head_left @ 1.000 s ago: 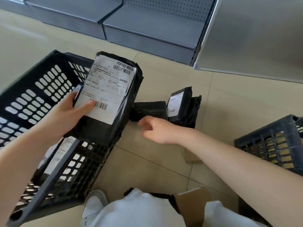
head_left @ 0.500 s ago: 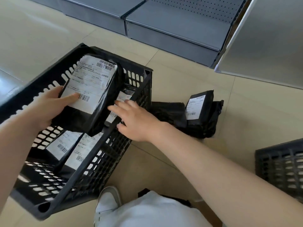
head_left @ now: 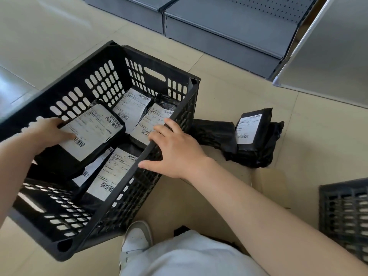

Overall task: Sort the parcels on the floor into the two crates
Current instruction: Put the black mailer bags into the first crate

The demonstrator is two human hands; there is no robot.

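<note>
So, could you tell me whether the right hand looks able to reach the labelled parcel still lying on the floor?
Probably yes. The right hand rests open on the crate's near rim and holds nothing, and the labelled parcel lies just beyond the crate's corner on the floor, with only another black parcel lying between them.

The left hand (head_left: 46,134) is curling its fingers around a parcel (head_left: 83,140), forearm entering from 8 o'clock; the right hand (head_left: 175,150) is resting spread on a crate rim (head_left: 147,150), arm stretching from 4 o'clock.

Matt black plastic crate (head_left: 111,62); glossy film parcels (head_left: 256,144) with paper labels
</note>
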